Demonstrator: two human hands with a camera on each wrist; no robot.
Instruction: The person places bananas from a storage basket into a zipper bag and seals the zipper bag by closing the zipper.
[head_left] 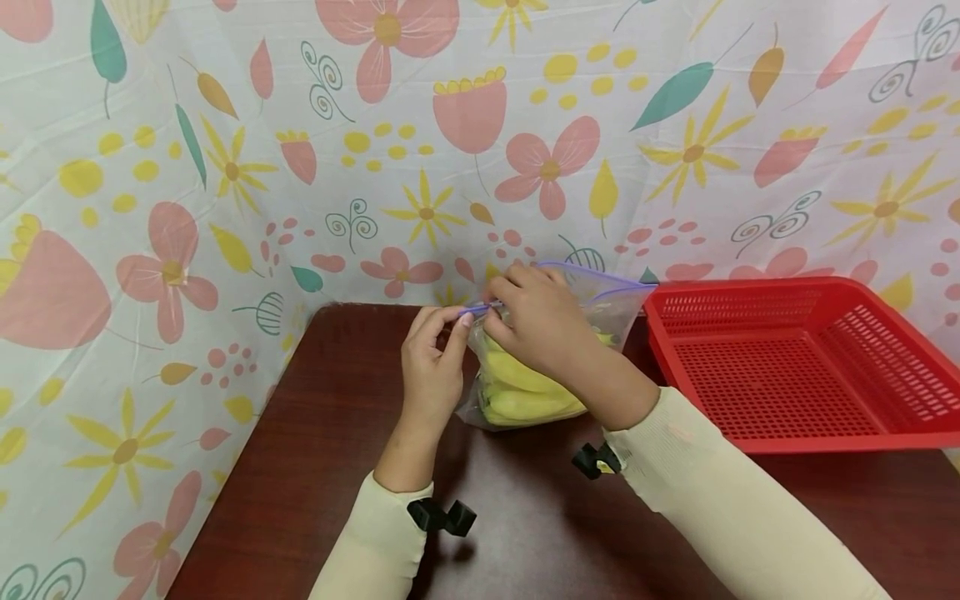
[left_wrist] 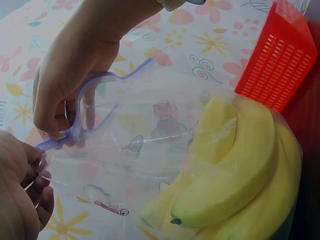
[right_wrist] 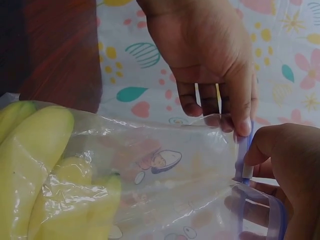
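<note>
A clear zip bag [left_wrist: 135,155] with printed cartoon figures and a purple zip strip stands on the table, with several yellow bananas [head_left: 525,392] at its bottom. My left hand [head_left: 433,367] pinches the left end of the strip between thumb and fingers. Right beside it, my right hand [head_left: 542,321] pinches a small pale slider [right_wrist: 248,171] on the strip. To the right of that hand the bag's mouth gapes, its two purple edges apart. In the left wrist view the bananas lie well below the strip, inside the plastic.
A red plastic basket [head_left: 795,433] with perforated sides stands on the right of the dark brown table [head_left: 337,433]. Behind the table and along its left side hangs a white flowered cloth [head_left: 247,208]. Black mounts [head_left: 442,515] sit on both sleeves.
</note>
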